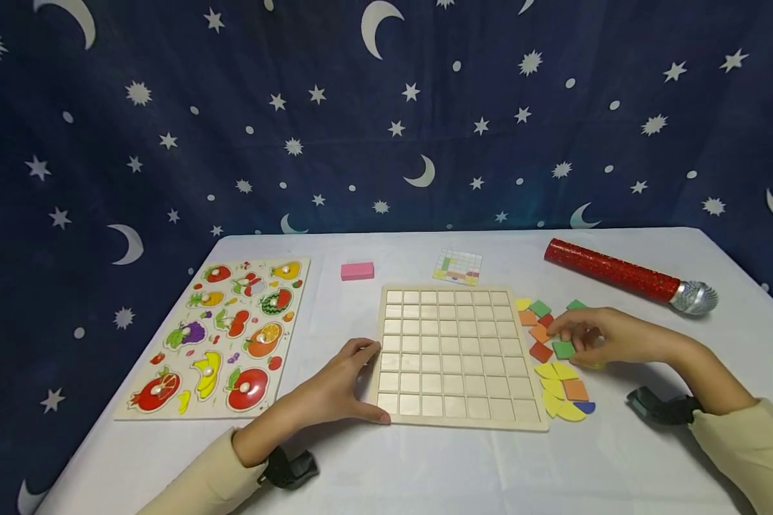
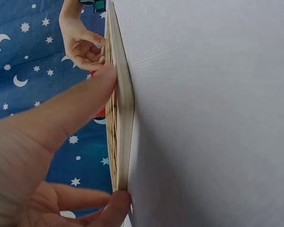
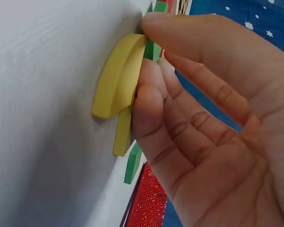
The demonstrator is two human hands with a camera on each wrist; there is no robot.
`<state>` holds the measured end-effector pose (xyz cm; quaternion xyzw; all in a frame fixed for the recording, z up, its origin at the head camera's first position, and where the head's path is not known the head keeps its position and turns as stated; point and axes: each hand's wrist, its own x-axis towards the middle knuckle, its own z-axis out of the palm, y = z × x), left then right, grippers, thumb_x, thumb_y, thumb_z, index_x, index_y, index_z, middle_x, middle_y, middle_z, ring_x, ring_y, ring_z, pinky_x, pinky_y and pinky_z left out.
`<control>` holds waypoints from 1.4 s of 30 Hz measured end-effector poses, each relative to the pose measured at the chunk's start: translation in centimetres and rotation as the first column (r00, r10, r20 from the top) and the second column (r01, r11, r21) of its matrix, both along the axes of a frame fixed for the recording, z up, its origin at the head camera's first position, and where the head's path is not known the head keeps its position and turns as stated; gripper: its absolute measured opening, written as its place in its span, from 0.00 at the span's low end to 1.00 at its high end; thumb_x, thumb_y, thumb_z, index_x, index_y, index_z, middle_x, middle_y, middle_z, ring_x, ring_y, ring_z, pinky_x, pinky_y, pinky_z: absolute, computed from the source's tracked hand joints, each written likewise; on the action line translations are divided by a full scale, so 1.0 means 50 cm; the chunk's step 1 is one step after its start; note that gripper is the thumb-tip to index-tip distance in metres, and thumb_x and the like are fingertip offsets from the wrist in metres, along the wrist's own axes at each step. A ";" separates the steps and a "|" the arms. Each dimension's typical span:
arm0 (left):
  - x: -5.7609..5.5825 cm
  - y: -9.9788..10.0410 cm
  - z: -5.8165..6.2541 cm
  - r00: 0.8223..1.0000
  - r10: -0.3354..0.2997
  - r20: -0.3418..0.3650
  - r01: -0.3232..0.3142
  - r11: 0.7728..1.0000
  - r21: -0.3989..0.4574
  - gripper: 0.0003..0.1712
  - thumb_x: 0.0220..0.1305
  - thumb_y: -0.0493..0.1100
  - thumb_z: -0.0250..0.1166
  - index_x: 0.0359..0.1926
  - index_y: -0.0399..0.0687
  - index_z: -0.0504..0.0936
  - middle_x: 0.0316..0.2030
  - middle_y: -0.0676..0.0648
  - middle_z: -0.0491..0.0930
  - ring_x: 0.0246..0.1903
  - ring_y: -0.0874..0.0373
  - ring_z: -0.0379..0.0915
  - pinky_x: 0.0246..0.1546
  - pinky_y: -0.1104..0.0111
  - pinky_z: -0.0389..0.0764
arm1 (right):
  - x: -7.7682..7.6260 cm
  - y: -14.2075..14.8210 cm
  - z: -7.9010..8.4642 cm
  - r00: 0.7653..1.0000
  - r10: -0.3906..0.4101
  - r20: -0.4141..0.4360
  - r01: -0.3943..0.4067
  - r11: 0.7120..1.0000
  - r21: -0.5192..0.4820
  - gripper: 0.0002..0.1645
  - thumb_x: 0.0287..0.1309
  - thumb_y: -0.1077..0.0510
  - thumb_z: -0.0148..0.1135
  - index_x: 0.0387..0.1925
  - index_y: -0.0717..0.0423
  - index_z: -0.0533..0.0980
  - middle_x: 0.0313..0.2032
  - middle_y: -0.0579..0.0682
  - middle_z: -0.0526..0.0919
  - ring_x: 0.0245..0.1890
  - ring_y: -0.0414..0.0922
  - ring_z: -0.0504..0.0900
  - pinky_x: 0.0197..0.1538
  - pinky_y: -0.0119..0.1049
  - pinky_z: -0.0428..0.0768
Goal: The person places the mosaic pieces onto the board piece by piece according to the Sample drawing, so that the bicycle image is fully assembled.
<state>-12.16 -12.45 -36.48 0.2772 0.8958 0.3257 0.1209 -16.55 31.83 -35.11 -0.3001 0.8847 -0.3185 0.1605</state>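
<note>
A pale wooden grid board [image 1: 457, 355] lies on the table. My left hand [image 1: 340, 383] rests at its left side, thumb near the front left corner, fingers along the left edge. The left wrist view shows the thumb [image 2: 80, 104] and a fingertip touching the board's rim [image 2: 125, 142]. My right hand [image 1: 608, 336] hovers low over loose coloured tiles right of the board, fingers bent, thumb apart from the index. A green square tile [image 1: 563, 350] lies between its thumb and fingers. In the right wrist view, a yellow curved tile [image 3: 118, 78] is beside the fingertips; no tile is clearly gripped.
A fruit puzzle board [image 1: 225, 336] lies at the left. Behind the grid board are a pink block [image 1: 357, 271] and a small pattern card [image 1: 457, 267]. A red glittery microphone [image 1: 618, 272] lies at the back right. Yellow quarter tiles [image 1: 554, 388] and an orange tile [image 1: 576, 390] lie nearer the front.
</note>
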 end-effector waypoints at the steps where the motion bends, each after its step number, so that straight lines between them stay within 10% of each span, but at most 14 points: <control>1: -0.001 0.000 -0.001 1.000 0.009 0.001 -0.009 1.000 0.003 0.60 0.41 0.48 0.82 0.68 0.24 0.59 0.62 0.35 0.63 0.56 0.48 0.67 0.58 0.53 0.70 | 0.000 0.001 -0.001 1.000 -0.005 0.000 0.005 1.000 -0.006 0.25 0.50 0.61 0.72 0.51 0.62 0.78 0.36 0.45 0.79 0.30 0.37 0.74 0.34 0.29 0.79; 42: -0.005 -0.006 0.003 0.999 -0.003 0.032 0.003 1.000 0.007 0.62 0.37 0.50 0.83 0.68 0.26 0.61 0.63 0.37 0.61 0.57 0.49 0.66 0.60 0.54 0.68 | -0.014 -0.018 0.022 0.999 0.015 -0.044 -0.014 1.000 0.012 0.18 0.53 0.61 0.71 0.47 0.58 0.81 0.42 0.48 0.82 0.33 0.36 0.77 0.41 0.29 0.81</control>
